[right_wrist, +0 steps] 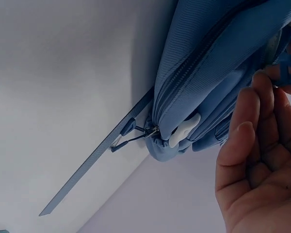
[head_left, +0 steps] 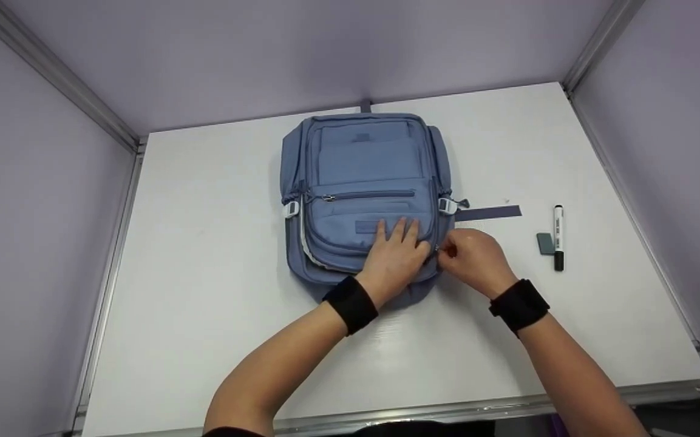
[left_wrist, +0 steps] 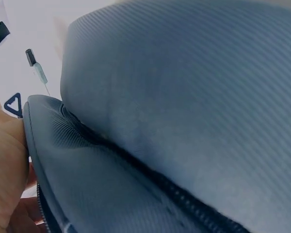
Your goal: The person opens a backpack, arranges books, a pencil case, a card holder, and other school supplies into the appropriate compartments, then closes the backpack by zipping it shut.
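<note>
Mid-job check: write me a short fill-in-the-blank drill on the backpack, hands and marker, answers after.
The backpack is coloured ____.
The hand resting on the backpack's front is the person's ____ one.
In the head view, the marker lies to the ____ of the backpack.
The marker's cap is ____.

Missing words: blue; left; right; black.

The backpack (head_left: 365,161) leaves room leftward; strap (head_left: 492,213) and marker (head_left: 558,233) obstruct rightward.
</note>
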A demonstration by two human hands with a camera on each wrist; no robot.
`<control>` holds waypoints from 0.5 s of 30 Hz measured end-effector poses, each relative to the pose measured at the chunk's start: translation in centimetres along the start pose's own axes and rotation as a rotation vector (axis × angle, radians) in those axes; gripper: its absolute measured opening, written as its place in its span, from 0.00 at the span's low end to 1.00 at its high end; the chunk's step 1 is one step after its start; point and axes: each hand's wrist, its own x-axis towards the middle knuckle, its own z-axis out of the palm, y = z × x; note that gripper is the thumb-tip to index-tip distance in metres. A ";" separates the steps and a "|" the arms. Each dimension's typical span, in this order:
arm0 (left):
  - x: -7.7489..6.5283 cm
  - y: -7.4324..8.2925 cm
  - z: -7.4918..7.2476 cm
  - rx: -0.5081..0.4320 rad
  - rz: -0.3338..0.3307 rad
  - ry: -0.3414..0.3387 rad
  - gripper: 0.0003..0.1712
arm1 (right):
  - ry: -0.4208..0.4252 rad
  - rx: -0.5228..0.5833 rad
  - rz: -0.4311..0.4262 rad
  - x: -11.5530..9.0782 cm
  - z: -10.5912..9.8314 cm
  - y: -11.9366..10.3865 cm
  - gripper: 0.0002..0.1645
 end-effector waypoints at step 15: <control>-0.1 0.0 0.2 -0.007 -0.008 0.050 0.17 | -0.054 0.072 -0.029 -1.2 1.0 -1.1 0.11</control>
